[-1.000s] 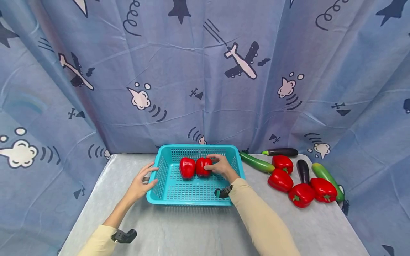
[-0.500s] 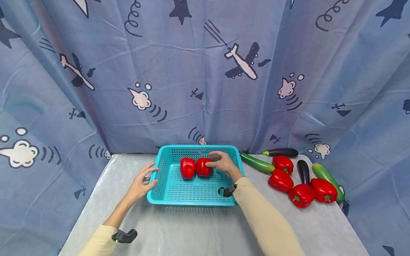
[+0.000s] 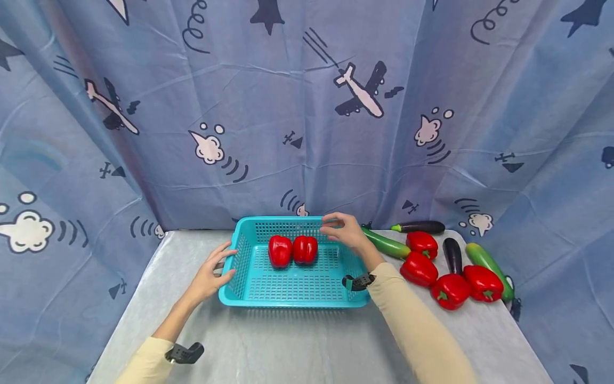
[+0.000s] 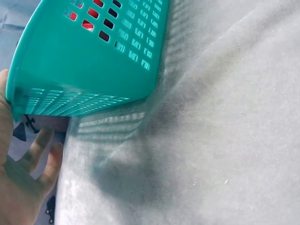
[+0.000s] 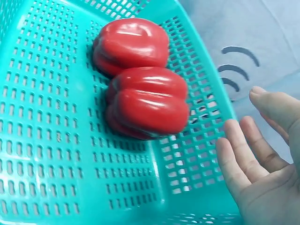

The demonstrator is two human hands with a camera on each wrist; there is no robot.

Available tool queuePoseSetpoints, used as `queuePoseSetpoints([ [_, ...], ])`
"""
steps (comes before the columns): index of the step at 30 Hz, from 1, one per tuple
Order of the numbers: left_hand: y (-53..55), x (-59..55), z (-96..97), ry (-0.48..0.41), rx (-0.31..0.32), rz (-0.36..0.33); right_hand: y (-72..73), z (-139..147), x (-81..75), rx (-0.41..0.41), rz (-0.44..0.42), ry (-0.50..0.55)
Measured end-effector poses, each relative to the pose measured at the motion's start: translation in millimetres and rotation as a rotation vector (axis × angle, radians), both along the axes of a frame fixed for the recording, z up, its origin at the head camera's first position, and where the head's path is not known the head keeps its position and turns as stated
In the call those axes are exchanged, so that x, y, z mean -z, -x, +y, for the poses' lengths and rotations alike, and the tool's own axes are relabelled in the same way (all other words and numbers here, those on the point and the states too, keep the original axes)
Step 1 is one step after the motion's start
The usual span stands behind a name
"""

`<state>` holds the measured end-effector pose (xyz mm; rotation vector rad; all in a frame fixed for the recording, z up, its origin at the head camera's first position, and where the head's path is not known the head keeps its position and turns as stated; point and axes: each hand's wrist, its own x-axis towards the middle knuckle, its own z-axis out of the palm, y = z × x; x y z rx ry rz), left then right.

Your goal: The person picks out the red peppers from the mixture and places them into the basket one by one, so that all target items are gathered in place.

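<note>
Two red bell peppers sit side by side in a turquoise plastic basket: a left pepper and a right pepper. My right hand hovers over the basket's back right part, to the right of the peppers. Its fingers are spread and loosely bent, with nothing in them; the right wrist view shows a gap between the fingertips and the near pepper. At the basket's left side is my left hand, relaxed, with fingertips right at the rim. In the left wrist view, two of its fingers hang outside the basket wall.
Right of the basket on the grey table lie several more red bell peppers, a cucumber near the basket, another cucumber and two eggplants. A patterned blue curtain closes off the back and sides.
My right hand has let go of the right pepper and moved up and to the right, away from it. Both peppers stay in place, and the left hand remains at the rim.
</note>
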<state>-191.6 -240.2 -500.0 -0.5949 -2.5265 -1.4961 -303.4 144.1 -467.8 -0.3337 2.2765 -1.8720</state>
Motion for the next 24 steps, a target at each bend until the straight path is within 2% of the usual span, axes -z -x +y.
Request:
queuePoseSetpoints([
  [5,-0.7,-3.7,-1.0,-0.011,0.005,-0.043,-4.6,12.1,-7.4,0.007,0.055,0.027],
  [9,-1.9,-5.8,0.1,-0.027,0.001,-0.054,-11.0,24.4,-10.9,0.013,0.06,0.054],
  [11,-0.5,-2.0,0.2,-0.032,0.002,-0.048,-15.4,32.1,-11.6,0.02,0.061,0.066],
  [18,11.4,23.5,-7.5,-0.03,-0.01,-0.059,-31.4,56.7,-13.1,0.073,0.056,0.113],
  [24,14.0,28.3,-12.0,-0.059,0.004,-0.075,-41.1,76.5,-7.1,0.092,0.046,0.121],
])
